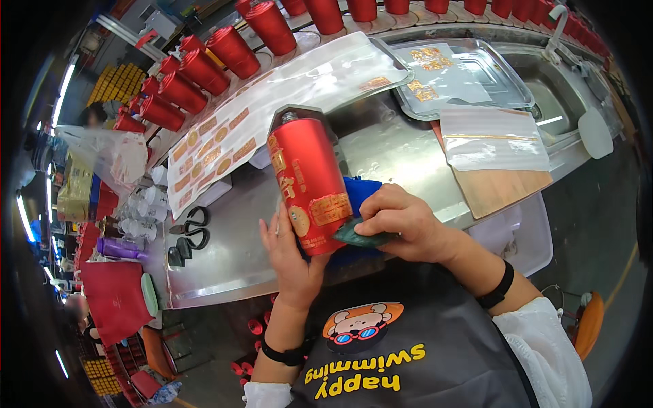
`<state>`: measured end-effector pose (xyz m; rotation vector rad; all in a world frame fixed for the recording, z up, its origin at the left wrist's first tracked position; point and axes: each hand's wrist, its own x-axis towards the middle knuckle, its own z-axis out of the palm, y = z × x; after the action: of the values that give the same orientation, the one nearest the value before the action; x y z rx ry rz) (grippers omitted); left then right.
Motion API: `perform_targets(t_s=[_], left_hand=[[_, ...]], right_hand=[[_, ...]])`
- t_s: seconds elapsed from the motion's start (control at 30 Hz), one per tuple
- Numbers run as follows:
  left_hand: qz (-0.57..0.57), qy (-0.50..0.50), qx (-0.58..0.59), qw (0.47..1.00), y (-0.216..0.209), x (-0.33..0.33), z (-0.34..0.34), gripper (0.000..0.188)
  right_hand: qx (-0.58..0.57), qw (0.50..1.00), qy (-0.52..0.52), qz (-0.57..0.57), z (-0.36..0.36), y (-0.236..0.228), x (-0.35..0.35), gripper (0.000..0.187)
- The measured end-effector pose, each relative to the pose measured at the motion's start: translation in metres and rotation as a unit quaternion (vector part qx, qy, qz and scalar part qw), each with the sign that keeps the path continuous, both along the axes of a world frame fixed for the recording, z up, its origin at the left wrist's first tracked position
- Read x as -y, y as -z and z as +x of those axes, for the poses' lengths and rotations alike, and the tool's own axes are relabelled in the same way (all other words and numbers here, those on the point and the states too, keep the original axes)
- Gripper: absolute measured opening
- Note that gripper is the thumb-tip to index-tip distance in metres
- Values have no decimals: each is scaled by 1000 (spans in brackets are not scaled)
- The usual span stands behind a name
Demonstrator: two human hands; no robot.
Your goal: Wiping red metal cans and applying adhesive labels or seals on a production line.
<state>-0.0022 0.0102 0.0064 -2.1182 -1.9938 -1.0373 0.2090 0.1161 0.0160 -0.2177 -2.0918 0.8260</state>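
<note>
Within the gripping left hand point(291, 266) tilts a red canister point(309, 163); the right hand point(405, 223) pinches a green pad point(355, 235). Beyond, a metal tray point(507, 76) holds gold decals point(430, 59); leftward lie scissors point(193, 229).

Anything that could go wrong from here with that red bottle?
1. The glossy red bottle, cupped in the left hand, might slip if that hold loosens.
2. The dark green pad, pinched in the right hand by the bottle's lower side, could scuff or lift the nearby gold decal if pressed too hard.
</note>
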Motion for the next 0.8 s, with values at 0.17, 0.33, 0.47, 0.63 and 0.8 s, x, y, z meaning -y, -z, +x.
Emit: perform_targets(t_s=[0.17, 0.33, 0.47, 0.63, 0.8], left_hand=[[-40, 8, 24, 999, 6, 2, -4, 84], [-39, 28, 57, 997, 9, 0, -4, 79], [-33, 30, 80, 996, 9, 0, -3, 76], [-31, 31, 158, 986, 14, -1, -3, 82], [-45, -5, -9, 999, -13, 2, -8, 86]], right_hand=[[-38, 996, 18, -72, 4, -15, -16, 29], [-14, 999, 25, -15, -4, 2, -9, 31], [15, 1000, 16, -3, 2, 5, -4, 32], [40, 999, 6, -13, 9, -2, -11, 31], [21, 997, 43, -56, 13, -17, -3, 27]])
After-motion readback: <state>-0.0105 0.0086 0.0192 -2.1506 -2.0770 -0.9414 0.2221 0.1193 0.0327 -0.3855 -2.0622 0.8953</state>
